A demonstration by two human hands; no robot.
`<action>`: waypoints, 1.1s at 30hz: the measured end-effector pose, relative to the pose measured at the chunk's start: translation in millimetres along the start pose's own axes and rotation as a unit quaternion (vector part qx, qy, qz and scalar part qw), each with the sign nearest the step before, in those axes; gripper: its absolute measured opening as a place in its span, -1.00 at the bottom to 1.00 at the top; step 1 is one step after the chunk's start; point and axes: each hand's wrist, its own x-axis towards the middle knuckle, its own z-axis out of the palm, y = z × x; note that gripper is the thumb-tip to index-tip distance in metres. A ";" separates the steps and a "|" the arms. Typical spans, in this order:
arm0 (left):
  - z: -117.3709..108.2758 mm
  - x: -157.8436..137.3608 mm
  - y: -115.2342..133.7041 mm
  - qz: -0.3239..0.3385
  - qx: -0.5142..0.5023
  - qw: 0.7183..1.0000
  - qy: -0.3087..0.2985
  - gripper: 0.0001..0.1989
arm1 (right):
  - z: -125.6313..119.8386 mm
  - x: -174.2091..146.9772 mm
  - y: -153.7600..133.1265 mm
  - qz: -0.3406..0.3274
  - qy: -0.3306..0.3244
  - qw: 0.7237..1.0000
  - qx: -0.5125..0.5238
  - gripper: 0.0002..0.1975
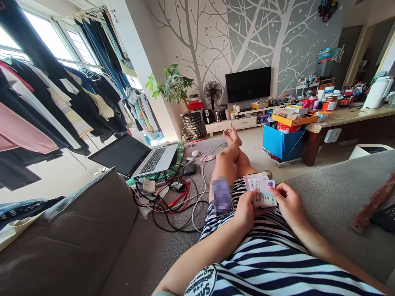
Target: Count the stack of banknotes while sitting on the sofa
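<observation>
Left hand (246, 211) grips a stack of banknotes (262, 195), thumb on top; right hand (291, 203) pinches the stack's right side. The stack is over the lap, above a striped garment (262, 242), uppermost note showing a 5. Clocked from the stack: flat object (222, 197), surface blurred, at nine; open laptop (156, 158) near ten; television (248, 84) at twelve; blue box (282, 143) at one.

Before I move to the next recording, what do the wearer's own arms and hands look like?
Left hand and right hand are ungloved, forearms uncovered, no jewellery visible. The dark-and-white striped garment carries a round, starred and lettered print.
</observation>
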 end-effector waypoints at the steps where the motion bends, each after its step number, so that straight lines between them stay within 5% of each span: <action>1: 0.3 0.7 0.7 -0.008 -0.006 1.000 0.007 -0.75 | -0.2 -1.9 -1.1 -0.003 0.002 1.000 -0.003 -0.46; 18: 0.9 3.2 1.3 -0.020 -0.027 0.999 0.011 -0.68 | -1.6 -24.2 4.8 -0.070 -0.021 0.997 -0.006 -0.61; 33: 1.2 5.7 -1.2 -0.003 -0.062 0.998 -0.014 -0.74 | -5.4 -26.3 -7.7 -0.113 -0.057 0.991 0.036 -0.47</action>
